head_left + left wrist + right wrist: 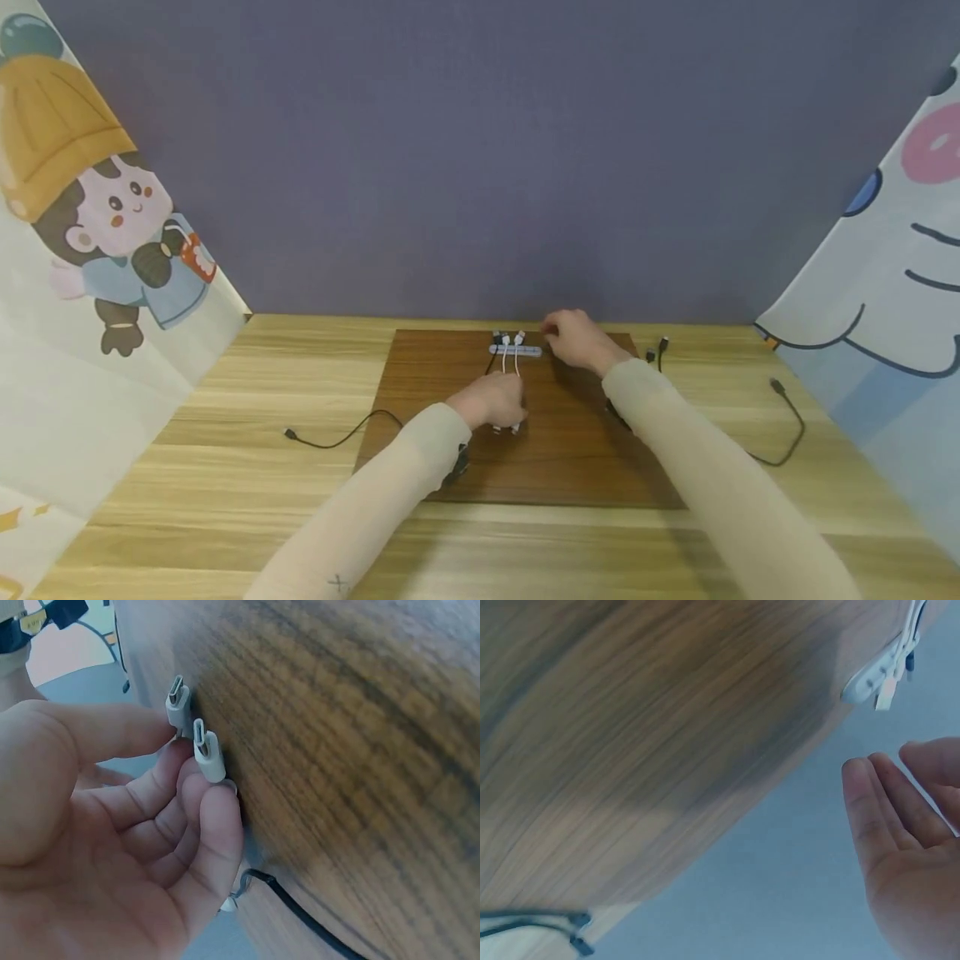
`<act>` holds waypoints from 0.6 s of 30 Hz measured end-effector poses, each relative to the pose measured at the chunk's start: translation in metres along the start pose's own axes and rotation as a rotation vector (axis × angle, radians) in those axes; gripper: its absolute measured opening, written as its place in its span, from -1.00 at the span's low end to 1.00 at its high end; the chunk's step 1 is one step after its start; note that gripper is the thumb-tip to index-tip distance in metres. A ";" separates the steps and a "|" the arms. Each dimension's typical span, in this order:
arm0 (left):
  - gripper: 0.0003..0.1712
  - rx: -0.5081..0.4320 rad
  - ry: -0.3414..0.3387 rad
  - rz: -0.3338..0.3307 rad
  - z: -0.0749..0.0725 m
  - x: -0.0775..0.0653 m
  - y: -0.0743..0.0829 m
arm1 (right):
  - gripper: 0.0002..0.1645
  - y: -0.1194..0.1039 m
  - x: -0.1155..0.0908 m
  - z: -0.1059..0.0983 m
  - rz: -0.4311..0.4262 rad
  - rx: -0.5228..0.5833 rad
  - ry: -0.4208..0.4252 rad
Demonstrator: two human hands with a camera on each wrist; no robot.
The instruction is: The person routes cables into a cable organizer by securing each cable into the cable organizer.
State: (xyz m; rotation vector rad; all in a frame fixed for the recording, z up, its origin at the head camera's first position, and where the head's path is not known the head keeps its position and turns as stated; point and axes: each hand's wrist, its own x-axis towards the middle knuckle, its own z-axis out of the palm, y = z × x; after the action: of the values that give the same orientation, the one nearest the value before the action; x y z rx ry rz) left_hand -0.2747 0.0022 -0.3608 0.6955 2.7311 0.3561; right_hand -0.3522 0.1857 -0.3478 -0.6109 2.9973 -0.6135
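Note:
My left hand [495, 398] holds two white charging cables near their lower ends, on the brown wooden board [555, 475]. In the left wrist view, two white USB-C plugs [210, 756] stick out past the curled fingers [222, 825]. The cables run up to a pale cable holder [531, 352] near the board's far edge. White USB plugs [519, 337] and a black cable's plug [497, 338] sit at its left and middle slots. Just right of the holder, my right hand [579, 337] hovers with loosely bent fingers and nothing in them; the right wrist view shows the holder's end [861, 686] beyond the fingertips.
A black cable [330, 445] extends left of the board over the light wooden table [225, 500]. Black plugs [663, 345] lie past the board's right edge, and another black cable [797, 425] curves farther right. A grey panel [480, 167] stands behind.

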 end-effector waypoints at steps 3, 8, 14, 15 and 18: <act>-0.58 0.018 -0.018 0.014 0.000 0.000 0.000 | -0.65 0.008 -0.009 -0.008 0.016 0.000 0.008; -0.58 -0.004 -0.021 0.010 0.000 -0.001 0.000 | -0.65 0.026 -0.024 -0.026 0.008 0.017 0.028; -0.67 0.023 -0.003 -0.012 0.003 -0.001 0.003 | -0.63 0.047 -0.041 -0.049 0.014 0.019 0.062; -0.70 0.032 0.000 -0.015 0.004 0.000 0.003 | -0.63 0.050 -0.044 -0.052 0.018 0.021 0.063; -0.77 0.027 -0.013 -0.028 0.005 0.000 0.004 | -0.63 0.057 -0.051 -0.060 0.034 0.028 0.064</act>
State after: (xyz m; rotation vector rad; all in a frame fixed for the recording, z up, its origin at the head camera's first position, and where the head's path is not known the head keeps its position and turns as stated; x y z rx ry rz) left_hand -0.2715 0.0065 -0.3639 0.6636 2.7352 0.3081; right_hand -0.3326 0.2757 -0.3175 -0.5480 3.0459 -0.6844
